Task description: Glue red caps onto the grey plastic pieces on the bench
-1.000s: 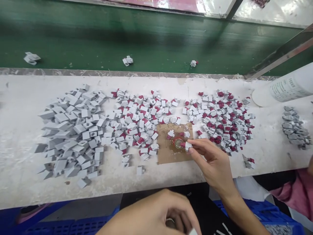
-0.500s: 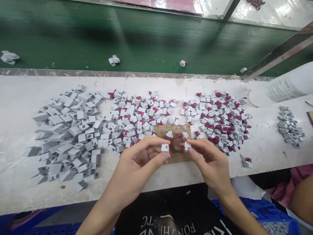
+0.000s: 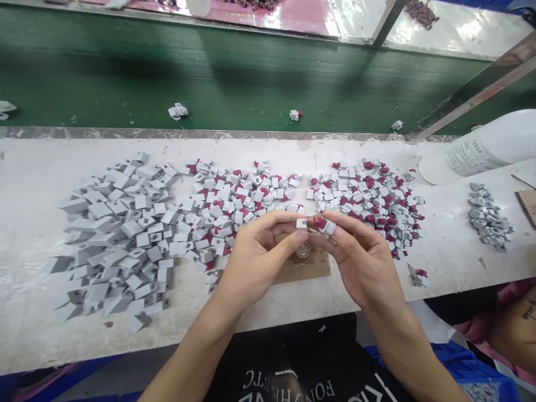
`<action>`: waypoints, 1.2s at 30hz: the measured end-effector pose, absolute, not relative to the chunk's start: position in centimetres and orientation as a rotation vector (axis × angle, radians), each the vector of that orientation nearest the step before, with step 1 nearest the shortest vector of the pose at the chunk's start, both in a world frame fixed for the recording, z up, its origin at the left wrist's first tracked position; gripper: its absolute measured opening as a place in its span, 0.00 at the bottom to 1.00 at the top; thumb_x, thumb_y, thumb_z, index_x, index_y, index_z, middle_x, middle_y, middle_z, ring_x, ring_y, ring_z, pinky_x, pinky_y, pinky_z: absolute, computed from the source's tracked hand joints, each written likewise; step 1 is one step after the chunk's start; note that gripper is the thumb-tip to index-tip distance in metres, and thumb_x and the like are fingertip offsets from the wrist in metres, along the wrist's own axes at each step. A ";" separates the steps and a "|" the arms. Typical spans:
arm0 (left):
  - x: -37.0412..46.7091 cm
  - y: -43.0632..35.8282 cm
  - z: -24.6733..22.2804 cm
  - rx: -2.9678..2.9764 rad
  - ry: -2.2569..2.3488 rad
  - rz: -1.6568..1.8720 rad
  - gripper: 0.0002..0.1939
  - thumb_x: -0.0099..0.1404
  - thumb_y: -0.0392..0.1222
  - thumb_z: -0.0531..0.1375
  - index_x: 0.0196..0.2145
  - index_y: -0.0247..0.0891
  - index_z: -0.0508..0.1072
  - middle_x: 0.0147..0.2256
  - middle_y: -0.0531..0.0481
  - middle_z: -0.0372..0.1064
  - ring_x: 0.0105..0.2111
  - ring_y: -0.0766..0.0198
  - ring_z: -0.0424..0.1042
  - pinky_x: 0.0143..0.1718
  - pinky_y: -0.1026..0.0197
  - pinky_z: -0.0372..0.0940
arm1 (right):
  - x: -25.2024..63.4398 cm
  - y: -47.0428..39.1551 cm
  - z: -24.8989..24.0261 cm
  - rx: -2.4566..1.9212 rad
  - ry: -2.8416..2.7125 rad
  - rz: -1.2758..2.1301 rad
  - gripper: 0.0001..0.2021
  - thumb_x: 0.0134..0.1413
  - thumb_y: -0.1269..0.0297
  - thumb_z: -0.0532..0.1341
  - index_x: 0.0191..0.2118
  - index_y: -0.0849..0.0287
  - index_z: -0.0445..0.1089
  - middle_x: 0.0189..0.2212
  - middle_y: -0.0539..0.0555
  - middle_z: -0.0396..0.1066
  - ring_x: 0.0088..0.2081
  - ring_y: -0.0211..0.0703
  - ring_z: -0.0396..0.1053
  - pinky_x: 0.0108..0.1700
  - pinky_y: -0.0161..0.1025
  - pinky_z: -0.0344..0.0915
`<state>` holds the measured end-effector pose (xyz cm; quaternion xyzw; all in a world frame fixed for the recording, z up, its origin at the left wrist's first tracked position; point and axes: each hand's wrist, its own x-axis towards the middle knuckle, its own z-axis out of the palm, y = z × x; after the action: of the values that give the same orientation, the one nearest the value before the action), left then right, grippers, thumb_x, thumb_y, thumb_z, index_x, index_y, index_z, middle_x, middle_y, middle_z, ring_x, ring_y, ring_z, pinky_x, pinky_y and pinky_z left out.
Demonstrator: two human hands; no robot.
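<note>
My left hand [image 3: 268, 251] pinches a small light-grey plastic block [image 3: 301, 224] with a notch between thumb and forefinger. Close beside it, my right hand [image 3: 360, 251] grips a grey piece with a dark red part [image 3: 324, 224], the red end pointing left. Whether the two pieces touch I cannot tell. Below the fingers lies a brown board [image 3: 307, 269] with a round metal-rimmed fitting [image 3: 303, 249], partly covered by my hands. Grey-and-red pieces [image 3: 234, 192] are heaped behind my left hand, and another grey-and-red heap [image 3: 372, 192] lies behind my right.
Larger plain grey blocks [image 3: 121, 234] are piled at the left. A white bottle [image 3: 481, 148] lies at the right beside a small grey heap [image 3: 488, 215]. Beyond the table runs a green conveyor belt [image 3: 251, 84] with a few pieces. Another person's arm [image 3: 513, 335] shows at lower right.
Both hands have risen away from the board and come closer together, each keeping its piece. The right piece has turned. The pieces on the belt have shifted left.
</note>
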<state>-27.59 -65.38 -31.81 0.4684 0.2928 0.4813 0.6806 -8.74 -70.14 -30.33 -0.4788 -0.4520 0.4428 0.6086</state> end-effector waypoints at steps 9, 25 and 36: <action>-27.7 -65.4 -32.3 1.103 0.663 1.035 0.12 0.74 0.48 0.77 0.50 0.41 0.88 0.40 0.47 0.88 0.41 0.56 0.88 0.44 0.58 0.84 | -8.4 -70.6 -30.5 -1.182 -1.281 0.885 0.09 0.78 0.57 0.72 0.55 0.39 0.91 0.47 0.53 0.85 0.50 0.49 0.84 0.51 0.48 0.87; -32.4 -60.3 -29.2 1.500 0.965 1.138 0.10 0.75 0.47 0.71 0.51 0.43 0.84 0.40 0.48 0.82 0.41 0.55 0.82 0.44 0.54 0.78 | -10.3 -60.0 -25.5 -1.322 -1.709 0.748 0.14 0.73 0.61 0.72 0.59 0.47 0.90 0.50 0.54 0.90 0.44 0.54 0.88 0.46 0.53 0.89; -31.3 -44.5 -26.5 1.555 1.520 1.295 0.10 0.70 0.27 0.69 0.38 0.40 0.74 0.41 0.44 0.82 0.45 0.56 0.81 0.55 0.53 0.75 | -16.9 -40.9 -22.4 -1.491 -1.836 0.429 0.23 0.91 0.56 0.54 0.56 0.68 0.82 0.56 0.55 0.81 0.55 0.43 0.85 0.62 0.44 0.78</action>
<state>-31.28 -44.50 -26.54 0.5859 0.5729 0.4880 0.3005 -16.90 -40.87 -22.44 -0.5786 -0.7123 0.1665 0.3607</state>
